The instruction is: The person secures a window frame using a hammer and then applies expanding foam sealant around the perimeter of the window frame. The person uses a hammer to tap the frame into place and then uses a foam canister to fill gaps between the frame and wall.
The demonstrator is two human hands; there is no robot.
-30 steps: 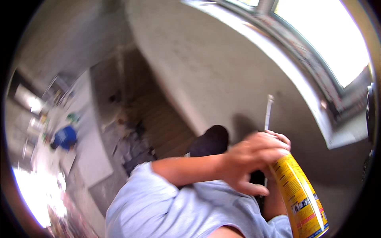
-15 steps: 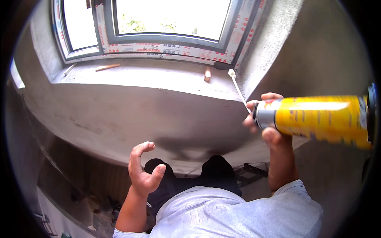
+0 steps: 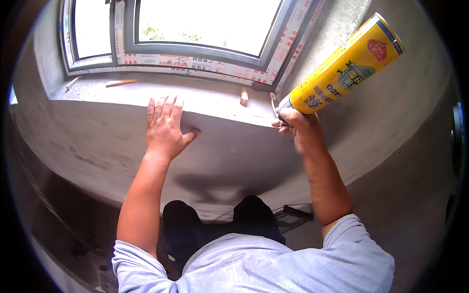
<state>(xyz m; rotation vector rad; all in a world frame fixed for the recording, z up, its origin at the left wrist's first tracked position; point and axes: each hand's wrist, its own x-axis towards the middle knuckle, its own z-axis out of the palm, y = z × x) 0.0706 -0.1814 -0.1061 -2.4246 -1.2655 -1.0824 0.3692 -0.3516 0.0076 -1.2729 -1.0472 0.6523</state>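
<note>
My right hand point(image 3: 299, 122) grips the nozzle end of a yellow spray foam can point(image 3: 344, 66), which is tilted with its base up and to the right. From its nozzle a thin white tube reaches the right corner of the windowsill point(image 3: 210, 102), with a pale blob of foam point(image 3: 273, 96) at the tip, close to the lower corner of the window frame point(image 3: 195, 61). My left hand point(image 3: 166, 128) is open, fingers spread, resting at the sill's front edge. Nothing is in it.
On the sill lie a short wooden block point(image 3: 244, 96), a flat wooden strip point(image 3: 121, 83) and a pale stick point(image 3: 73, 83). A rough wall reveal point(image 3: 325, 36) rises on the right. Below, a dark metal frame point(image 3: 295, 217) stands beside my knees.
My left hand has moved up and forward to the sill edge. My right hand has swung the can from level to steeply tilted, base up, and shifted slightly left.
</note>
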